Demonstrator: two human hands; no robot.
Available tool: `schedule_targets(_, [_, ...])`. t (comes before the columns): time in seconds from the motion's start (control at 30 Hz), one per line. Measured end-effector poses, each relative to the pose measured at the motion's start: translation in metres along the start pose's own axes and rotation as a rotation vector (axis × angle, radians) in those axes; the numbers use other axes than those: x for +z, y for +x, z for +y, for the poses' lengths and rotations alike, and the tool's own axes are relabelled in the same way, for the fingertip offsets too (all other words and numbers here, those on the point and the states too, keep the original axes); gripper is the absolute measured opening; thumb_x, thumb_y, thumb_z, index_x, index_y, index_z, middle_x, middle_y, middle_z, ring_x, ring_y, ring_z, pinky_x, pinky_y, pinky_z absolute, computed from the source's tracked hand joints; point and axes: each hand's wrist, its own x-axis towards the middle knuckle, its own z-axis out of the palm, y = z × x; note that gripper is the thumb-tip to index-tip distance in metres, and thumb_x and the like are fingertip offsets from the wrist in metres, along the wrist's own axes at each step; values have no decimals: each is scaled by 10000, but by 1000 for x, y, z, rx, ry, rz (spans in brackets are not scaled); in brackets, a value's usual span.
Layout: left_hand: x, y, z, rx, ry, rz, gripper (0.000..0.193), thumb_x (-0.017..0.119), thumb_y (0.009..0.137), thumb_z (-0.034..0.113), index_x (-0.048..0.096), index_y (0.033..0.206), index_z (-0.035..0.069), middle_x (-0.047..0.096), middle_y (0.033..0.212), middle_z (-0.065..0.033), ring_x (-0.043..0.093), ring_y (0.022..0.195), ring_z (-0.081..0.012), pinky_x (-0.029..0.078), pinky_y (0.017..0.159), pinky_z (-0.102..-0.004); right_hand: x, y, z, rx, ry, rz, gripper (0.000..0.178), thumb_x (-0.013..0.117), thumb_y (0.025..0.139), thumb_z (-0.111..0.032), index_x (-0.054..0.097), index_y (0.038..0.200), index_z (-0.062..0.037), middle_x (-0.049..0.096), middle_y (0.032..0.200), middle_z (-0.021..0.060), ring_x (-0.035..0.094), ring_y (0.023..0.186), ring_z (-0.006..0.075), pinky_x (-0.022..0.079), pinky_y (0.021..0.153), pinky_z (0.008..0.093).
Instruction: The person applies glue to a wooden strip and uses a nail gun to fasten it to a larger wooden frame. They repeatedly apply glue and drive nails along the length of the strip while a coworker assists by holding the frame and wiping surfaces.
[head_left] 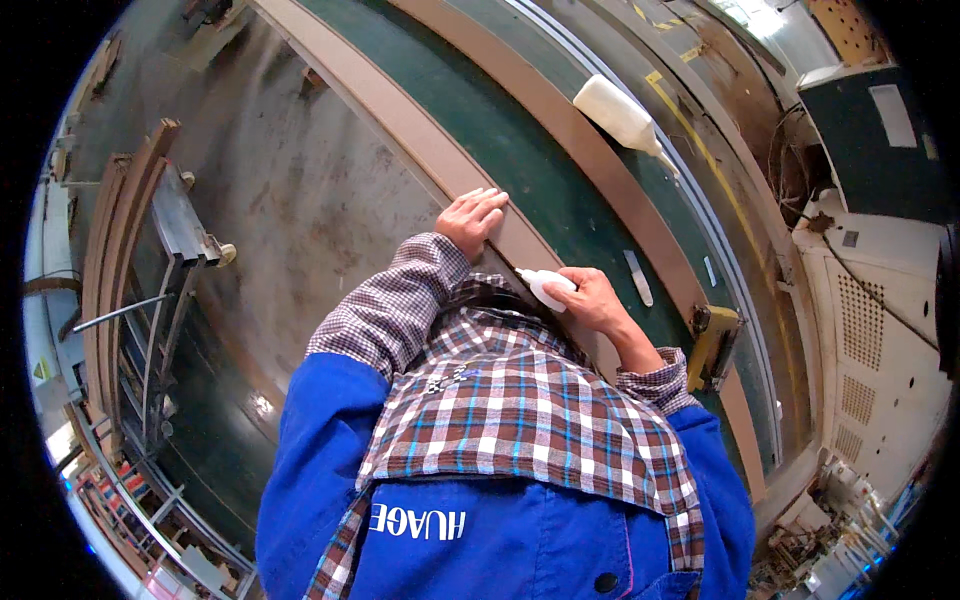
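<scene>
A long brown board (pixel 440 150) runs diagonally along the near edge of a green bench top. My left hand (pixel 472 222) lies on this board with its fingers stretched across it. Further along toward me, my right hand (pixel 592 300) is closed round a small white squeeze bottle (pixel 546 288). The bottle is tilted, its narrow nozzle pointing left at the board's near edge. Whether anything flows from the tip is too small to tell. A flat pale hand tool (pixel 638 278) lies on the green surface beyond my right hand.
A second brown board (pixel 570 130) lies parallel, farther across the bench. Over it rests a large white nozzle bottle (pixel 618 112). A yellowish nail gun or stapler (pixel 712 345) stands right of my right arm. Stacked strips (pixel 125 230) sit on a rack at left; a pale machine cabinet (pixel 870 320) stands at right.
</scene>
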Motion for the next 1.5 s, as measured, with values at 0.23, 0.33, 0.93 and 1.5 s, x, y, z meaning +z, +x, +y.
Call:
schedule_targets(0.23, [1, 1, 1, 1, 24, 45, 134, 546, 711, 85, 548, 838, 41, 588, 1159, -96, 556, 1093, -269, 453, 936, -407, -6, 1, -14, 6, -154, -18, 397, 600, 778, -366, 658, 965, -21, 658, 830, 158, 638, 758, 258, 484, 692, 327])
schedule_targets(0.33, [3, 2, 0, 2, 43, 33, 140, 547, 709, 96, 556, 837, 41, 595, 1150, -94, 559, 1092, -261, 453, 937, -399, -6, 2, -15, -53, -227, 31, 381, 615, 785, -343, 648, 935, 6, 640, 772, 147, 615, 704, 237, 473, 651, 318])
schedule_targets(0.93, [6, 3, -2, 0, 41, 24, 161, 569, 671, 72, 573, 829, 42, 599, 1148, -83, 556, 1100, -252, 447, 948, -393, -11, -4, 10, -63, -149, 23, 347, 636, 768, -324, 659, 913, -9, 645, 794, 145, 625, 732, 228, 478, 659, 314])
schedule_targets(1.5, [5, 0, -1, 0, 35, 33, 196, 569, 644, 40, 561, 840, 44, 592, 1164, -80, 548, 1110, -251, 443, 954, -397, -13, -10, 1, 3, -232, -10, 378, 611, 746, -356, 667, 957, -47, 651, 844, 165, 640, 774, 274, 492, 690, 349])
